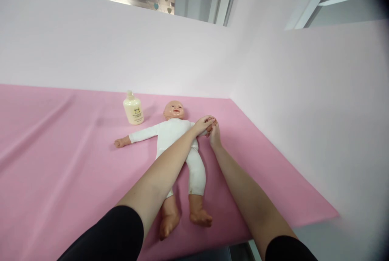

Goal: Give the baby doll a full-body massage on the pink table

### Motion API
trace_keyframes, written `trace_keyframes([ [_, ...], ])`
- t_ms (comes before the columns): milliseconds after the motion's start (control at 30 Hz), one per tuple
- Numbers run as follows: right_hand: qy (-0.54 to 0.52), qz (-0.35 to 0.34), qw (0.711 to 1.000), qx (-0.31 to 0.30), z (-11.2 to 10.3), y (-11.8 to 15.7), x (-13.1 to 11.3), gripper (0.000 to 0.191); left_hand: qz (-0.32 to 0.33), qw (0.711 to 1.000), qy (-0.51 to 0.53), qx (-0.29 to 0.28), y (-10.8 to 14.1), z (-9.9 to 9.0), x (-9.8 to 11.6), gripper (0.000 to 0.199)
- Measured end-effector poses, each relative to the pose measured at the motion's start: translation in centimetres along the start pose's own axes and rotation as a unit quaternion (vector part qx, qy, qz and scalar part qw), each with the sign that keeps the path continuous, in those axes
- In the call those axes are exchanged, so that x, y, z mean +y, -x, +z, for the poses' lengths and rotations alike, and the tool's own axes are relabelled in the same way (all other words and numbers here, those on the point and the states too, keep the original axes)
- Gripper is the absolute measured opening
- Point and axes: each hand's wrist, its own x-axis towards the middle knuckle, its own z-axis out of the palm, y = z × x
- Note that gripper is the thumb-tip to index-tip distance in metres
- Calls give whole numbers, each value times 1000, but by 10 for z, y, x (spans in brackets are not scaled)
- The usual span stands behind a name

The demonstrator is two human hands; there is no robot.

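Note:
A baby doll [172, 131] in a white cloth body lies on its back, head toward the wall and feet toward me. Both my hands are at the doll's arm on the right side. My left hand [204, 124] is closed around that arm near the wrist, and my left forearm crosses over the doll's body. From the right, my right hand [214, 133] grips the doll's small hand [209, 129], its fingers meeting those of my left. Most of the doll's hand is hidden by my fingers. Its other arm stretches out to the left, untouched.
A cream-coloured bottle [133, 109] stands upright to the left of the doll's head. The pink sheet [75, 163] under everything has folds on the left. A white wall [121, 50] rises behind and another on the right. The table's front edge shows at the bottom.

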Motion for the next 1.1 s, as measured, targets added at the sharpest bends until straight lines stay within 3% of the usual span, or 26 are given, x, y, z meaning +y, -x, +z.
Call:
trace_keyframes([
  [133, -37, 19, 999, 28, 2, 5, -7, 39, -3, 1000, 10, 2, -1, 0, -4, 39],
  [333, -47, 20, 998, 26, 4, 9, -16, 48, -9, 1000, -2, 1, -3, 0, -7, 48],
  [433, -43, 19, 999, 24, 3, 9, -17, 55, -23, 999, -19, 22, -3, 0, -7, 44],
  [633, -23, 10, 1000, 16, 1, 9, -15, 61, -3, 1000, -4, 4, -2, 0, -6, 33],
  [1100, 13, -14, 1000, 7, 2, 13, -16, 52, 7, 998, -50, 37, 1, 2, 1, 25],
])
